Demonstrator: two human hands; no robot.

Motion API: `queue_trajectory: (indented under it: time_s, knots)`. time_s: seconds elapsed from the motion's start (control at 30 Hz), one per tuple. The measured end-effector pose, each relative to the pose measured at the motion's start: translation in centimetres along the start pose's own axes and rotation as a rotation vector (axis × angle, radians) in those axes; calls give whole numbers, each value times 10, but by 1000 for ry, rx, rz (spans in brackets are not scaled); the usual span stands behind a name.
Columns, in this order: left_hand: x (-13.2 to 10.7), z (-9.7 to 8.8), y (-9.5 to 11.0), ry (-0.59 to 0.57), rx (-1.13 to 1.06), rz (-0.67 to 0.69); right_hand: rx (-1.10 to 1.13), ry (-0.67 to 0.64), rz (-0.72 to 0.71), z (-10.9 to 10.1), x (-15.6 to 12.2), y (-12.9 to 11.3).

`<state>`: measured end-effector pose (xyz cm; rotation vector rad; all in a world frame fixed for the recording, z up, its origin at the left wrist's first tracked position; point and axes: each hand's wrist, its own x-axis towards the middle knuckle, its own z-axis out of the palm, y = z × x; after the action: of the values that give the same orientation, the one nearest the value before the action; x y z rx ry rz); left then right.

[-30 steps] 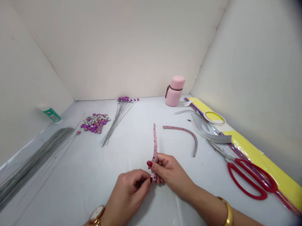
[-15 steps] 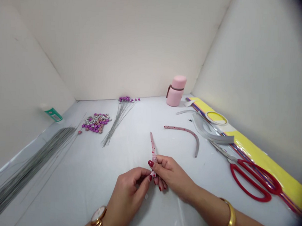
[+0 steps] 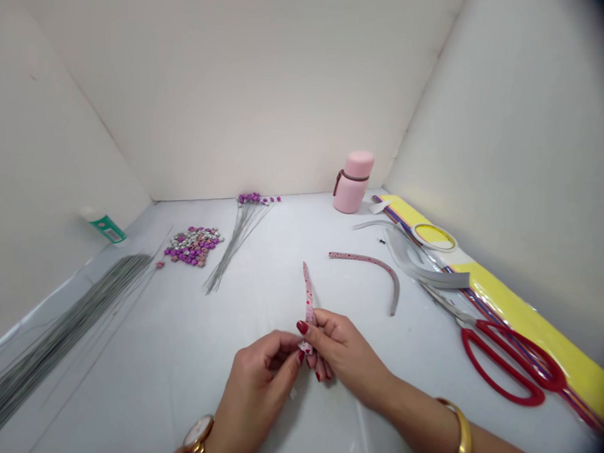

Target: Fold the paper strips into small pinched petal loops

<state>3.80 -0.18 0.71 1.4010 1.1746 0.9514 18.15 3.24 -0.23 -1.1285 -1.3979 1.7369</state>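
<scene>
A narrow pink paper strip with small red hearts (image 3: 309,298) is pinched between both hands, its free end pointing away from me. My right hand (image 3: 339,345) grips it between thumb and fingers along its lower half. At the near end, which looks folded or looped, my left hand (image 3: 268,372) pinches it with thumb and forefinger. The fingers hide part of the fold. A second strip, pink with grey (image 3: 370,261), lies curved on the table beyond my right hand.
Red-handled scissors (image 3: 506,359) lie at right by yellow sheets (image 3: 528,326), a tape ring (image 3: 434,236) and grey strips (image 3: 450,280). A pink flask (image 3: 352,182) stands behind. Leftward are small purple and silver pieces (image 3: 194,246), bead-tipped wires (image 3: 234,237), a wire bundle (image 3: 62,329) and a green-labelled tube (image 3: 106,228).
Both hands keep their pinch on the strip and have barely moved. The strip's free end has shifted very slightly to the right and away.
</scene>
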Motion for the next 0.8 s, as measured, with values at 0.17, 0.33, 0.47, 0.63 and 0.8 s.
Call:
queue_trajectory:
  time_s: [0.17, 0.33, 0.47, 0.63, 0.8]
  knots:
    - [-2, -3, 6, 60, 191, 60, -97, 59, -63, 3, -2, -2]
    - [5, 3, 9, 38, -286, -369, -401, 173, -211, 3, -6, -4]
    - [6, 5, 7, -18, -551, -488, -501, 190, -255, 1, -5, -3]
    - [4, 4, 4, 22, -321, -251, -336, 138, -158, 2, -3, -5]
    - [-2, 2, 2, 71, 70, 42, -281, 150, -154, 4, -4, -7]
